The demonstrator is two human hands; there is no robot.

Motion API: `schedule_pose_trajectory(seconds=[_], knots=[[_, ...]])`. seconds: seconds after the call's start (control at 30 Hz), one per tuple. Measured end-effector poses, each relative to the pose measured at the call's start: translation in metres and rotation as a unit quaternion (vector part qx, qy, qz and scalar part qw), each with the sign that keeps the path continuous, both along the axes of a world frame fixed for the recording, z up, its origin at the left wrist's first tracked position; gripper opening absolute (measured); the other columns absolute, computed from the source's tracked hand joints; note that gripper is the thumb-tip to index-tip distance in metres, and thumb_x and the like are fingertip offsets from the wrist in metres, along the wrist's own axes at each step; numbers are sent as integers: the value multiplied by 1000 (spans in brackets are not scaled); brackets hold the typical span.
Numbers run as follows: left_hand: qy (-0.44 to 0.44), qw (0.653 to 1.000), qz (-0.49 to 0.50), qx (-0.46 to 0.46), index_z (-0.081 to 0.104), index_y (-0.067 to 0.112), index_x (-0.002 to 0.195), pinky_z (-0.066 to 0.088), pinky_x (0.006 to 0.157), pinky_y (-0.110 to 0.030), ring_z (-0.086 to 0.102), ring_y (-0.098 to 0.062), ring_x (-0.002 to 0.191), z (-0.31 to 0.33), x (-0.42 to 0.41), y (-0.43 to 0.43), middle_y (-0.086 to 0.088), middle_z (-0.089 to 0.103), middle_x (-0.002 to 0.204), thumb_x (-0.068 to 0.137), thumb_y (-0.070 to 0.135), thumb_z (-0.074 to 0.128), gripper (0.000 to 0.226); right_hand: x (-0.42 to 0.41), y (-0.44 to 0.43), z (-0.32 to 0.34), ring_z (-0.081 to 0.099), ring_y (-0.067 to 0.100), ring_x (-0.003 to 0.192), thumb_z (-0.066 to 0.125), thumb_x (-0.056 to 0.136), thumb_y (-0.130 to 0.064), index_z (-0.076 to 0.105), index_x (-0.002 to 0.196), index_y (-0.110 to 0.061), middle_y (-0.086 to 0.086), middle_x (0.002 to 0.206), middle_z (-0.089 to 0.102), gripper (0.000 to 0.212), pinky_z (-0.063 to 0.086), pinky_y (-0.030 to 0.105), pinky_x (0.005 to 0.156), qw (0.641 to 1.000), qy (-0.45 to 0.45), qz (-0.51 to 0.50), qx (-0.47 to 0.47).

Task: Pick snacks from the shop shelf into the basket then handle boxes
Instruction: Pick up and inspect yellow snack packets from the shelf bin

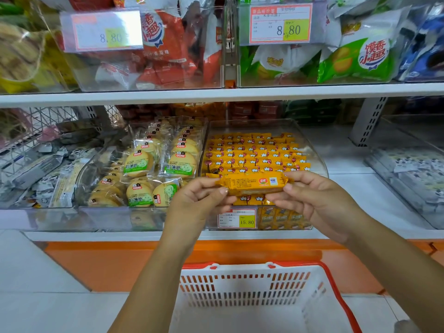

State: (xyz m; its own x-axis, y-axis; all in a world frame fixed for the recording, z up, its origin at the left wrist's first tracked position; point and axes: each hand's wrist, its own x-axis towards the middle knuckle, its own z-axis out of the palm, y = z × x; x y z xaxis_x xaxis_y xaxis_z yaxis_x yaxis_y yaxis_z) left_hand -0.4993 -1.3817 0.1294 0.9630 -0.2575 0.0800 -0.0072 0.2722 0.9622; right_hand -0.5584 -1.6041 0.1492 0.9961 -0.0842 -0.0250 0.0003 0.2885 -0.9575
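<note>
Left hand pinches the left end of one orange snack packet, right hand pinches the right end, fingers curled on both. The packet is level with its small-print side up, over the front edge of the clear bin of matching packets. Bin tag reads 15.80; upper tags read 8.80. White red-rimmed basket sits below my hands, well apart from the packet. Bare shelf lies right of the bin
</note>
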Motion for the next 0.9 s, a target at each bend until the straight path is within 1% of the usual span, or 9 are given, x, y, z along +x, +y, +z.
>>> schedule_pose_trajectory(seconds=[0.1, 0.2, 0.33, 0.43, 0.53, 0.63, 0.73, 0.8, 0.9], knots=[[-24, 998, 21, 49, 64, 5, 92, 60, 75, -28, 73, -22, 91, -5, 2, -1, -12, 72, 107, 90, 5, 64, 1, 1, 0, -3, 73, 35, 96, 84, 58, -29, 64, 86, -14, 20, 105, 71, 37, 60, 27, 70, 1000, -5, -5, -19], [-18, 998, 19, 53, 60, 7, 87, 59, 83, -34, 74, -21, 90, -8, 2, -4, -14, 71, 110, 94, 8, 60, 8, 2, -1, -7, 69, 32, 106, 87, 62, -36, 67, 73, -17, 23, 113, 69, 30, 59, 29, 81, 999, -20, -8, -34], [-14, 998, 30, 46, 57, 6, 93, 59, 72, -32, 73, -23, 80, -6, -2, -10, -16, 73, 102, 97, 11, 57, 7, 2, 2, -9, 71, 28, 104, 56, 93, -9, 57, 86, -3, 15, 106, 74, 9, 60, 29, 82, 998, -10, -30, -62], [-29, 997, 69, 20, 56, 16, 105, 58, 63, -32, 72, -21, 81, -3, -5, -12, -5, 75, 100, 93, 15, 63, 14, 1, 5, -6, 73, 34, 93, 55, 94, -7, 56, 105, -5, 15, 108, 73, 10, 61, 27, 71, 996, -16, -51, -74], [-56, 993, 98, 29, 64, 16, 98, 56, 55, -25, 72, -19, 76, -2, -8, -14, 0, 75, 93, 93, 15, 63, 5, 0, 8, -3, 73, 39, 85, 59, 90, -12, 57, 102, -12, 17, 112, 70, 12, 60, 27, 63, 995, -30, -64, -74], [-63, 992, 91, 56, 72, 20, 97, 58, 62, -24, 73, -16, 78, -3, -8, -14, 2, 76, 90, 95, 18, 60, 13, -1, 9, -3, 74, 35, 88, 62, 82, -22, 61, 100, -9, 20, 106, 71, 22, 61, 27, 68, 996, -27, -43, -74], [-44, 996, 52, 52, 70, 24, 104, 59, 71, -23, 74, -16, 86, -2, -6, -11, 6, 77, 96, 90, 10, 66, 20, -1, 8, -5, 74, 33, 91, 67, 75, -18, 61, 106, -9, 16, 110, 71, 33, 60, 28, 73, 996, -23, -28, -78], [-26, 998, 44, 44, 71, 23, 104, 58, 73, -23, 74, -17, 87, -2, -5, -9, 4, 77, 98, 88, 5, 67, 25, 0, 7, -6, 74, 33, 91, 68, 75, -14, 62, 107, -8, 15, 114, 69, 33, 60, 27, 73, 996, -19, -31, -81], [10, 999, 32, 10, 72, 18, 106, 59, 74, -23, 75, -21, 88, -3, -3, -6, -4, 77, 100, 90, 3, 64, 23, 0, 6, -7, 74, 32, 90, 63, 85, -6, 62, 109, -6, 16, 108, 73, 24, 60, 26, 72, 997, -17, -21, -69]])
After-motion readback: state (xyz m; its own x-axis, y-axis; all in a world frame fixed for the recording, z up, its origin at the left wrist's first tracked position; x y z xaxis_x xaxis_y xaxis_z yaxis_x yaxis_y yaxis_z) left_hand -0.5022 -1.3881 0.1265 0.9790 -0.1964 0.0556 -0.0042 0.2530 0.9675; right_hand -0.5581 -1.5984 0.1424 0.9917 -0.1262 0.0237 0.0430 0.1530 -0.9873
